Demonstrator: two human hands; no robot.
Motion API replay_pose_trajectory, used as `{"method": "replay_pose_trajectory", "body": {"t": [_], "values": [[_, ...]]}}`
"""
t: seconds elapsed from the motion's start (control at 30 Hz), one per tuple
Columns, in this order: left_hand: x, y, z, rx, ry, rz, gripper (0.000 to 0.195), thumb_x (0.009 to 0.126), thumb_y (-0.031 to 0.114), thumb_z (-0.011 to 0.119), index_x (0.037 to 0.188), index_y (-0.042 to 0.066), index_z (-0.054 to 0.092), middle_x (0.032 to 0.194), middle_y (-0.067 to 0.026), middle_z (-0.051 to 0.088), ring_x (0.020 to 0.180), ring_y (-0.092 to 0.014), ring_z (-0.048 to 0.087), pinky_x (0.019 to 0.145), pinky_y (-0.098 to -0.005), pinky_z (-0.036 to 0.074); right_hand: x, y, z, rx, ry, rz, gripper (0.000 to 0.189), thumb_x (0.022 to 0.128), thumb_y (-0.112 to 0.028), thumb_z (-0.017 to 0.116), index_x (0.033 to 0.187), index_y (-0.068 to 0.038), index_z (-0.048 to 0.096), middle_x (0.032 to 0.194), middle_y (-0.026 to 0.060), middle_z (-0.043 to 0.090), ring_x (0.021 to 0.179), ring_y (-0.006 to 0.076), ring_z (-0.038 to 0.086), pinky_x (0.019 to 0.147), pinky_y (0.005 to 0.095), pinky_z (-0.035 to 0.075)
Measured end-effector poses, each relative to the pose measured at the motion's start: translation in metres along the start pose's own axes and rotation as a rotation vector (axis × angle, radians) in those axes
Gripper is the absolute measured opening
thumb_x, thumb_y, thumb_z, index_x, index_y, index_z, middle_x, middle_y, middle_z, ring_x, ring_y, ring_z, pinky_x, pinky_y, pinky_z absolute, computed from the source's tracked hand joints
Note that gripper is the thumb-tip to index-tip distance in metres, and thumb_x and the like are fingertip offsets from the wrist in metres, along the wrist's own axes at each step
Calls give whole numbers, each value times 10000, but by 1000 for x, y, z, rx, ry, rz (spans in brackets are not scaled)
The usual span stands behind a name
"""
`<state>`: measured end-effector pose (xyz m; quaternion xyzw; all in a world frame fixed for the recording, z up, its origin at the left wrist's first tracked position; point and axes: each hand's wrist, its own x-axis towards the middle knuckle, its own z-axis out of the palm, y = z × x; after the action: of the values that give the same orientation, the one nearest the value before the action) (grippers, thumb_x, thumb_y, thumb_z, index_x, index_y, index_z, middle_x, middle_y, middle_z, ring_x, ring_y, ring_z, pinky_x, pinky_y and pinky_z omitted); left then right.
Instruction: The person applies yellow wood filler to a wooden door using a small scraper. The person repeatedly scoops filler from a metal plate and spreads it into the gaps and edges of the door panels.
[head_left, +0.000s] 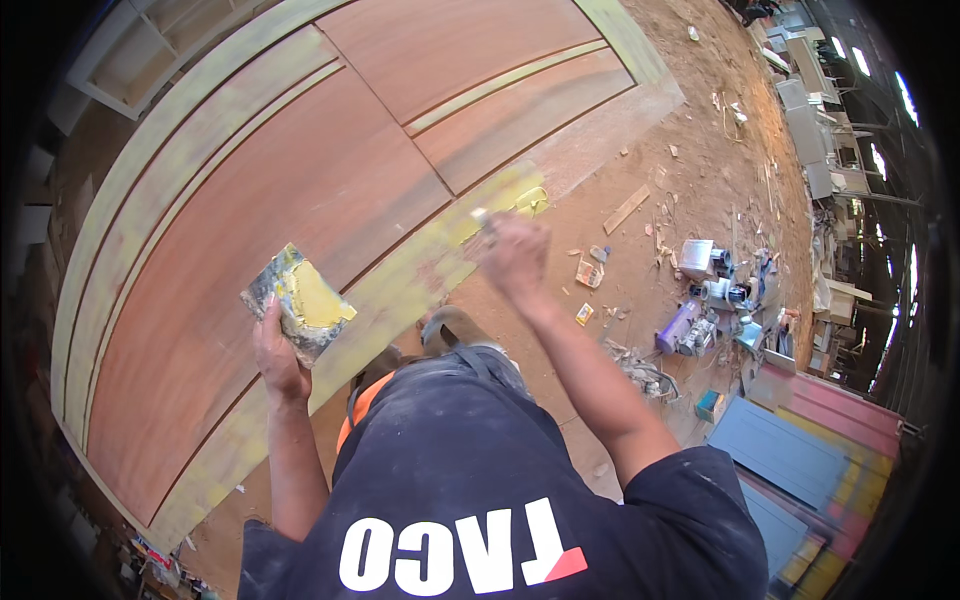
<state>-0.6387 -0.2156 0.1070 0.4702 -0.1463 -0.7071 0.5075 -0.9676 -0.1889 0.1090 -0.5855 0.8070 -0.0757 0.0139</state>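
My left hand grips the edge of a square, stained mixing board over the near part of a large wooden door panel. A thick layer of yellow putty covers much of the board's face. My right hand, slightly blurred, is closed around a small tool with a pale end, perhaps a scraper; most of it is hidden by the fingers. Just beyond that hand, a wet yellow putty smear sits on the panel's near border. Patchy yellow filler runs along this border.
On the dirt floor to the right lie a wood offcut, litter, several cans and a purple cylinder. Blue panels lie at lower right. A pale wooden frame stands beyond the panel at upper left. My shoes are close below the near border.
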Motion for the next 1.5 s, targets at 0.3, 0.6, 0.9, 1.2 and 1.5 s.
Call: {"method": "replay_pose_trajectory", "body": {"t": [0.3,0.6,0.9,1.2,1.5], "values": [[-2,7,-1,36,-38,-25,311,1041,230,494,1218,-11,576,1144,-80,660,1025,-175,664,886,-334,548,64,106,-2,-39,-33,309,297,870,-138,559,1100,-132,747,1069,174,707,1057,367,651,933,466,496],[0,7,-7,38,-80,-78,319,1046,227,480,1231,-19,561,1146,-91,659,1023,-178,668,886,-336,551,33,24,14,-30,-106,223,299,851,-91,592,1114,-83,733,1051,156,665,1045,333,625,933,445,499],[7,6,-18,54,-95,-69,327,1048,234,474,1248,-14,550,1147,-89,654,1022,-180,665,882,-340,551,-42,-54,46,1,-43,33,202,851,-114,605,1011,-45,707,994,124,656,1000,286,603,868,411,441],[8,11,-12,43,-140,-61,313,1046,230,481,1221,-14,568,1128,-84,660,991,-164,668,856,-328,552,-114,-71,38,24,-183,-309,367,747,-73,709,1114,-76,695,1092,81,672,1042,245,616,966,414,416],[-3,9,-7,88,-78,-29,355,1060,239,443,1297,-13,523,1195,-90,635,1077,-179,647,907,-354,544,-17,102,-6,-33,199,-466,355,875,-56,630,1170,-225,734,1222,67,665,1152,224,619,1041,429,388]]}}
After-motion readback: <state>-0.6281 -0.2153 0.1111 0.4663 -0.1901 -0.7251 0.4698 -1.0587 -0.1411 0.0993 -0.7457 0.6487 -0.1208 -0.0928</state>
